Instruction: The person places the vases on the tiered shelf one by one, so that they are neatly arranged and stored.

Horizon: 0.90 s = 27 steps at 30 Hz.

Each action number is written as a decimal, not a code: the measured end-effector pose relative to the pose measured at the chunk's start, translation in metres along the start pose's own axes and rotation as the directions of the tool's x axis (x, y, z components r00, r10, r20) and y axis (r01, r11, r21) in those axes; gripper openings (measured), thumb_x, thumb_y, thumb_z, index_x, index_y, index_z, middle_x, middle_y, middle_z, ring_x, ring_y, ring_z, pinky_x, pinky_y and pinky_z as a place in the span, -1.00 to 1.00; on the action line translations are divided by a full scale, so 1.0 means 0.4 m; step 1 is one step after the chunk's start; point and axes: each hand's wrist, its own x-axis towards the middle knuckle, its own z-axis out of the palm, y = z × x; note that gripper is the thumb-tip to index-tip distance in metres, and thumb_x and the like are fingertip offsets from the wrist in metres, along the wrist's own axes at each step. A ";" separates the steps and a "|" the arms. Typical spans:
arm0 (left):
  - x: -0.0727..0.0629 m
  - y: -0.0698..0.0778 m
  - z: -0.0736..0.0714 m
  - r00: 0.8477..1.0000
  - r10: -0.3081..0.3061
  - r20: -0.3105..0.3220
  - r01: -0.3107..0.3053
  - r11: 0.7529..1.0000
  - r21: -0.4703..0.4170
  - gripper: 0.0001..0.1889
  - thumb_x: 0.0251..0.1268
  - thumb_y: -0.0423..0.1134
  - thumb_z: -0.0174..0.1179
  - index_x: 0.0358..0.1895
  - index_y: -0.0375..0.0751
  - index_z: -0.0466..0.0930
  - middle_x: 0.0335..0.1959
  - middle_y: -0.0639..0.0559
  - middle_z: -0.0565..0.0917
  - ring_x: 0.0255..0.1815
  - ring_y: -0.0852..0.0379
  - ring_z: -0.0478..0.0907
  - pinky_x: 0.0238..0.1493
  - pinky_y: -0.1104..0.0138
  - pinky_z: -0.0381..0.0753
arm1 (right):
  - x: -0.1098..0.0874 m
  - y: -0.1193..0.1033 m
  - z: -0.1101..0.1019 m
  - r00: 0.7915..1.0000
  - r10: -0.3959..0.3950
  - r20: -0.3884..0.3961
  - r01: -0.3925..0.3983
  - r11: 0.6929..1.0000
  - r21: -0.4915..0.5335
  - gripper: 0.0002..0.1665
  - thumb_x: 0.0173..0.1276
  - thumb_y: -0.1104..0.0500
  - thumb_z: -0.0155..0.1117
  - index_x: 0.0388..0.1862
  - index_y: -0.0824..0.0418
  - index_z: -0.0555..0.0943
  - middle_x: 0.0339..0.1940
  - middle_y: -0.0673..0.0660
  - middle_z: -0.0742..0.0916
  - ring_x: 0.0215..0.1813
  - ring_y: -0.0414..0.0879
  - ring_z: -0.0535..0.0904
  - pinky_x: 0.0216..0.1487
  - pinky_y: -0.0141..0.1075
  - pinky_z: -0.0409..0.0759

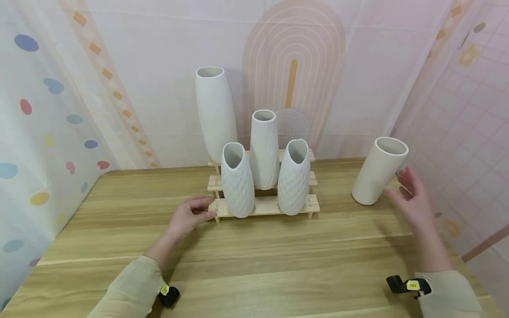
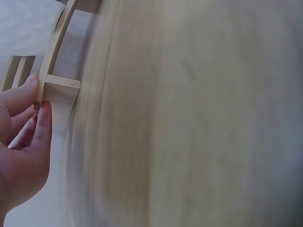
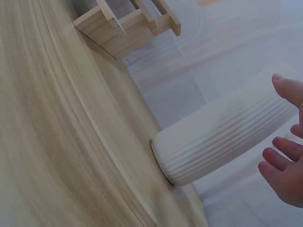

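Observation:
A three-tier wooden stand (image 1: 265,205) bears several white vases. Its top tier carries a tall smooth vase (image 1: 218,115) at the left, and a slim wavy-textured vase (image 1: 264,152) is on the middle tier. Down on the lowest tier are a dimpled vase (image 1: 239,192) at left and a similar vase (image 1: 294,187) at right. My left hand (image 1: 188,217) pinches the left end of the lowest tier between thumb and fingers. To the right, a ribbed white vase (image 1: 375,174) stands directly on the table. Beside it is my right hand (image 1: 415,201), fingers loosely bent, apart from the vase in the right wrist view.
The wood-grain table (image 1: 254,269) runs back to a patterned curtain (image 1: 167,66) behind the stand. More curtain (image 1: 469,132) hangs close on the right, near the ribbed vase. A spotted curtain (image 1: 28,145) borders the left side.

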 end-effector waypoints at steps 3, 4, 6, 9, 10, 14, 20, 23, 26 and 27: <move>0.000 -0.003 0.002 1.000 0.010 -0.002 -0.010 1.000 0.017 -0.53 0.17 -0.39 0.42 0.16 -0.44 0.60 0.21 -0.33 0.52 0.00 -0.06 0.54 -0.10 0.51 0.55 | 0.021 0.004 0.009 1.000 0.007 0.023 -0.007 1.000 0.003 0.01 0.42 0.13 0.28 0.63 0.24 -0.10 0.51 0.44 0.22 0.50 0.21 0.16 0.49 -0.22 0.14; 0.000 -0.003 0.003 1.000 0.014 -0.003 -0.014 1.000 0.022 -0.53 0.17 -0.39 0.42 0.16 -0.45 0.60 0.20 -0.34 0.52 -0.01 -0.07 0.54 -0.10 0.50 0.55 | 0.029 0.004 0.012 1.000 0.007 0.030 -0.007 1.000 0.002 0.03 0.41 0.12 0.29 0.63 0.22 -0.11 0.52 0.44 0.21 0.51 0.25 0.13 0.51 -0.11 0.11; 0.000 -0.003 0.004 1.000 0.017 -0.002 -0.017 0.999 0.030 -0.53 0.17 -0.40 0.42 0.16 -0.45 0.59 0.20 -0.34 0.52 -0.03 -0.07 0.55 -0.12 0.50 0.56 | 0.044 0.003 0.016 0.999 0.010 0.037 -0.009 1.000 -0.006 0.05 0.40 0.09 0.31 0.64 0.19 -0.11 0.53 0.43 0.20 0.51 0.29 0.11 0.50 0.05 0.08; 0.000 -0.002 0.004 1.000 0.015 0.001 -0.015 0.999 0.031 -0.53 0.17 -0.41 0.41 0.17 -0.45 0.58 0.21 -0.34 0.51 -0.04 -0.07 0.55 -0.13 0.50 0.57 | 0.066 0.002 0.024 0.999 0.015 0.042 -0.015 1.000 -0.005 0.06 0.38 0.05 0.33 0.63 0.18 -0.08 0.52 0.42 0.22 0.51 0.28 0.12 0.49 0.11 0.05; 0.000 -0.002 0.004 1.000 0.014 0.001 -0.014 0.999 0.030 -0.53 0.17 -0.41 0.41 0.17 -0.45 0.58 0.21 -0.35 0.51 -0.04 -0.07 0.56 -0.13 0.49 0.57 | 0.073 0.002 0.026 0.999 0.016 0.043 -0.016 1.000 -0.005 0.05 0.37 0.05 0.33 0.63 0.20 -0.06 0.50 0.42 0.25 0.49 0.26 0.15 0.49 0.10 0.07; -0.001 -0.001 0.004 1.000 0.009 0.004 -0.009 1.000 0.030 -0.53 0.18 -0.41 0.40 0.18 -0.45 0.58 0.23 -0.35 0.50 -0.04 -0.09 0.56 -0.13 0.49 0.58 | 0.094 0.014 0.042 0.999 0.024 0.027 -0.024 1.000 0.003 -0.05 0.35 0.07 0.36 0.57 0.26 0.08 0.29 0.31 0.45 0.29 0.02 0.39 0.37 -0.18 0.33; -0.001 0.001 0.005 1.000 0.011 0.009 -0.012 0.999 0.041 -0.52 0.19 -0.40 0.40 0.19 -0.44 0.57 0.23 -0.35 0.50 -0.04 -0.10 0.56 -0.13 0.49 0.58 | 0.105 0.034 0.072 0.999 0.004 -0.051 -0.001 0.998 0.058 -0.19 0.28 0.18 0.43 0.42 0.26 0.25 -0.04 -0.12 0.50 -0.02 -0.33 0.43 -0.06 -0.51 0.42; 0.000 -0.001 0.004 1.000 0.012 0.009 -0.012 0.999 0.043 -0.53 0.19 -0.40 0.40 0.19 -0.44 0.57 0.23 -0.35 0.50 -0.04 -0.09 0.56 -0.13 0.49 0.58 | 0.105 0.034 0.080 0.998 0.004 -0.060 0.001 0.997 0.078 -0.18 0.28 0.18 0.44 0.42 0.23 0.25 -0.02 -0.15 0.50 0.01 -0.32 0.43 -0.04 -0.49 0.43; -0.001 -0.003 0.002 1.000 0.012 0.012 -0.012 0.999 0.046 -0.53 0.21 -0.38 0.39 0.19 -0.44 0.57 0.24 -0.35 0.49 -0.03 -0.09 0.56 -0.13 0.49 0.57 | 0.106 0.033 0.082 0.998 0.021 -0.060 -0.016 0.996 0.084 -0.15 0.29 0.13 0.43 0.45 0.22 0.24 0.06 -0.09 0.50 0.08 -0.24 0.43 0.02 -0.41 0.42; -0.001 -0.003 0.001 1.000 0.013 0.013 -0.013 0.999 0.047 -0.53 0.21 -0.38 0.39 0.20 -0.44 0.57 0.24 -0.35 0.49 -0.03 -0.10 0.56 -0.13 0.49 0.57 | 0.105 0.032 0.083 0.998 0.028 -0.062 -0.022 0.996 0.082 -0.14 0.29 0.11 0.44 0.46 0.21 0.23 0.07 -0.07 0.50 0.10 -0.22 0.42 0.03 -0.39 0.41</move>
